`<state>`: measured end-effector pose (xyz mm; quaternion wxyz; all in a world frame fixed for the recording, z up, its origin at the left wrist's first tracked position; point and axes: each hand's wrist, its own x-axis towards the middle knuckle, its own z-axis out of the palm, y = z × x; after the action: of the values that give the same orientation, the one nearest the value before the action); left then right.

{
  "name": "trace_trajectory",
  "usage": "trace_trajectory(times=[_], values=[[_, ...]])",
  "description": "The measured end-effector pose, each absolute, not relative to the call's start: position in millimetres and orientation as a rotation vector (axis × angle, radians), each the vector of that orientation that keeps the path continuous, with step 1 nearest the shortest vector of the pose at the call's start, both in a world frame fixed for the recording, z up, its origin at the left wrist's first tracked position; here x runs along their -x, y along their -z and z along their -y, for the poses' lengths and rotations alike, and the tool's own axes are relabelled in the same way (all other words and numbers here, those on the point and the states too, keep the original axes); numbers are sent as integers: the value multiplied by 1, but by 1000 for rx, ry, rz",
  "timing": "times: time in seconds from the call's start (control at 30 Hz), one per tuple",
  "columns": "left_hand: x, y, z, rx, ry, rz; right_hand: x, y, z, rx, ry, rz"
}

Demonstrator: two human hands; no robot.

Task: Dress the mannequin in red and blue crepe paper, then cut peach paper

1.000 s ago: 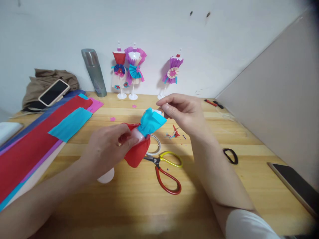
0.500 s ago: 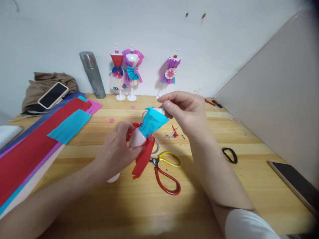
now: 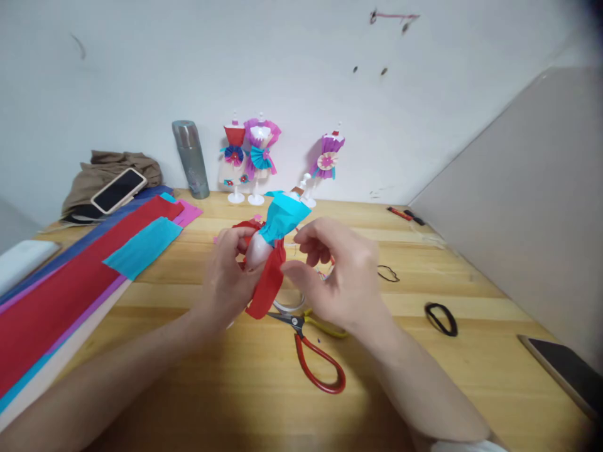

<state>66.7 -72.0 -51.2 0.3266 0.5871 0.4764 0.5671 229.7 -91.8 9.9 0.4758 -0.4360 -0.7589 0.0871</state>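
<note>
My left hand point(image 3: 232, 267) is closed around the lower body of a small white mannequin point(image 3: 258, 250), which leans to the right. Turquoise crepe paper point(image 3: 286, 213) wraps its chest, and a red crepe paper strip point(image 3: 268, 285) hangs from its waist. My right hand point(image 3: 336, 270) is just right of the strip, thumb and curled fingers apart, with nothing seen between them. Its thumb tip is close to the red paper; whether they touch I cannot tell. Beneath the hands lie scissors point(image 3: 320, 364) with one red and one yellow handle, beside a roll of tape point(image 3: 291, 306) partly hidden by the strip.
Three dressed mannequins point(image 3: 260, 157) stand against the wall near a flask point(image 3: 191, 160). Layered crepe paper sheets point(image 3: 61, 301) cover the left side, with a phone point(image 3: 119, 191) on brown cloth point(image 3: 108, 169) behind. A black band point(image 3: 441, 319) and another phone point(image 3: 560, 370) lie on the right.
My right hand has left the mannequin's neck and come down beside the red strip, its fingers parting. The mannequin's neck and knob now show. The camera view has tilted up slightly.
</note>
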Motion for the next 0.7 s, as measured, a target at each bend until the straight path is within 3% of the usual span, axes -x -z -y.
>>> trace_trajectory(times=[0.23, 0.7], values=[[-74, 48, 71, -1435, -1534, -1305, -210, 6, 87, 1220, 12, 1940], [-76, 63, 64, -1285, -1553, -1098, -215, 5, 81, 1219, -281, 1907]])
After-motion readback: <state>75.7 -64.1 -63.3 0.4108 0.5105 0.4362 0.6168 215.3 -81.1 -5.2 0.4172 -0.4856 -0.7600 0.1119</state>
